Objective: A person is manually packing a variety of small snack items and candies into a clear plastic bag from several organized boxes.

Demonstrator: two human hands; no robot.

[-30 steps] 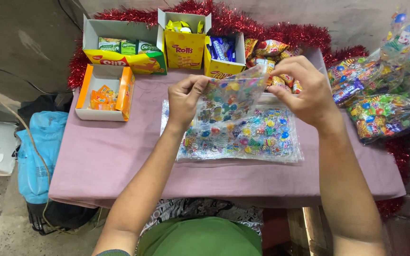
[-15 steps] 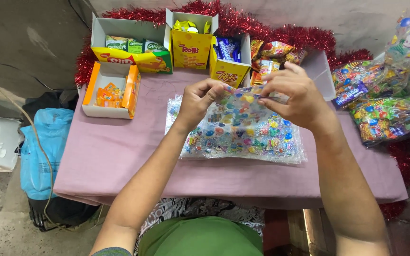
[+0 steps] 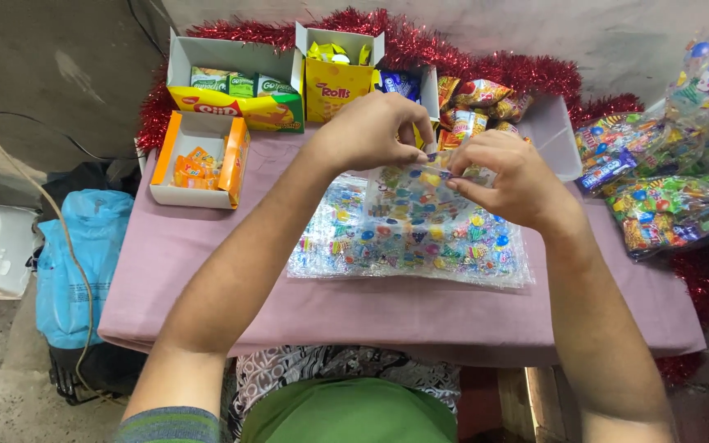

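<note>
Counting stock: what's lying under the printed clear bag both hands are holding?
More printed clear bags lie stacked under the held bag, on the pink tablecloth. How many are stacked stays hidden.

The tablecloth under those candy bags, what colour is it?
Plain pale pink tablecloth, seen in the head view.

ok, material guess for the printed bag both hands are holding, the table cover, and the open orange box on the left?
Printed bag: thin clear plastic film, glossy; it glints and the stack below shows through.
Table cover: looks like matte pink cloth, soft drape at the edge; could be a plastic sheet.
Orange box: printed cardboard, stiff folded flaps, white inside.
Left hand and right hand pinch the bag's top edge.
</note>
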